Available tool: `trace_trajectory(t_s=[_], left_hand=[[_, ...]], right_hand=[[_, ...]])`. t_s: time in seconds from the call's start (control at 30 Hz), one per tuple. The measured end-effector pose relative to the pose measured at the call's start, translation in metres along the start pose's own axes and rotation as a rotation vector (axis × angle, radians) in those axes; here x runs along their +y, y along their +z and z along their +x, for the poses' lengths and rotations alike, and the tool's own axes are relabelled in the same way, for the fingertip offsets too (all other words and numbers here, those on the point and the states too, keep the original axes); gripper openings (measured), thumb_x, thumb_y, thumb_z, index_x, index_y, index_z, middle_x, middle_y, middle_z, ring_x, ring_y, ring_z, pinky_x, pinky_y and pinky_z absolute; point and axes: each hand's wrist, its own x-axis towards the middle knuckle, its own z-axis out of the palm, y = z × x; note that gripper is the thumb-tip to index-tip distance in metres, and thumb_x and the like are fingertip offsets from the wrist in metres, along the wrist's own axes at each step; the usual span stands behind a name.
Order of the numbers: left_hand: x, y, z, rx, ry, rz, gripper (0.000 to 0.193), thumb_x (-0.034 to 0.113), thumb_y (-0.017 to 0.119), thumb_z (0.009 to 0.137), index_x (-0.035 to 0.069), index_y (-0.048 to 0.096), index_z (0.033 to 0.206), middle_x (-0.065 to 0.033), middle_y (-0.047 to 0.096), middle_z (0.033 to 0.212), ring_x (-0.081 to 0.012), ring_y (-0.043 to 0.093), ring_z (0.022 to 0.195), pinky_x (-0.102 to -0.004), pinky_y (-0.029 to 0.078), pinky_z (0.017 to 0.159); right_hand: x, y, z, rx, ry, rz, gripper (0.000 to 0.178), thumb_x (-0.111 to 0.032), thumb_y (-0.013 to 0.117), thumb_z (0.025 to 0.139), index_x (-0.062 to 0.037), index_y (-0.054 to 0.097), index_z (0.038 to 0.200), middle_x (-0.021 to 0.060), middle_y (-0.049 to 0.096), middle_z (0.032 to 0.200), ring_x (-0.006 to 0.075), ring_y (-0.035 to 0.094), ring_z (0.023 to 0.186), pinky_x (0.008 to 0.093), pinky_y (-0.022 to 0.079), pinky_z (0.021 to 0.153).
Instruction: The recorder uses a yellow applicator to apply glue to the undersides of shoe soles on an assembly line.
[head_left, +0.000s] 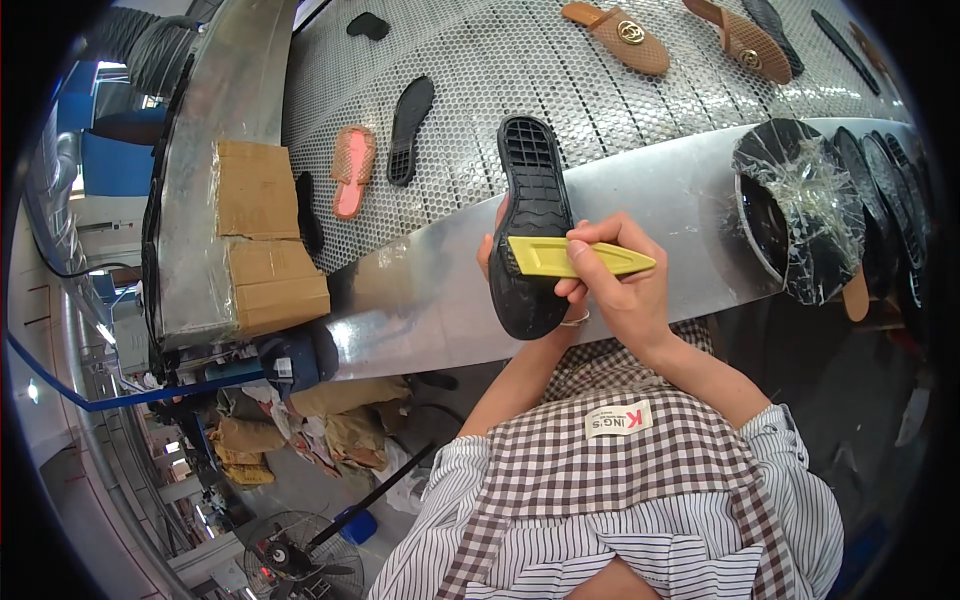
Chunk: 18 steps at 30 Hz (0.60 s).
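Observation:
In my left hand point(485, 254) is a black shoe sole point(535, 192), held up over the metal edge with its gridded side facing me. Most of that hand is hidden behind the sole; some fingertips show at its left edge. My right hand point(627, 298) is closed around a flat yellow plastic tool point(545, 257) that tapers to a point on the right. The tool's broad left end lies against the smooth black part of the sole, below the grid. Whether the tool has a blade or bristles cannot be seen.
A mesh conveyor belt point(470, 60) carries black soles point(408, 130), a pink slipper point(352, 172) and brown slippers point(628, 35). Cardboard point(262, 190) covers the left metal frame. A round black container point(790, 215) wrapped in torn film stands right, beside several more soles point(880, 185).

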Motion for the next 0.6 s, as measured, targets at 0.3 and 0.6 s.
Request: trace_trajectory(t_s=[0.3,0.6], left_hand=[[0.008,0.003,0.009,0.029,-0.036,-0.069,0.058,0.057,0.039,0.093,0.023,0.037,0.140,-0.0092,0.052,0.118,-0.0203,0.060,0.076,-0.0384,0.055,0.080],[-0.009,0.004,0.007,0.076,-0.044,0.440,0.060,0.044,0.054,0.088,0.019,0.037,0.140,-0.0084,0.053,0.118,-0.0183,0.059,0.082,-0.0336,0.052,0.084]], right_hand=[[-0.006,0.013,-0.005,-0.127,0.067,-0.084,0.009,-0.007,0.061,0.091,0.0024,0.060,0.092,0.0088,0.065,0.083,0.0110,0.067,0.062,0.0199,0.053,0.052],[-0.028,0.010,0.012,-0.347,-0.020,-0.344,0.009,-0.005,0.062,0.089,0.0043,0.062,0.089,0.0088,0.066,0.077,0.0105,0.066,0.061,0.0223,0.051,0.052]])
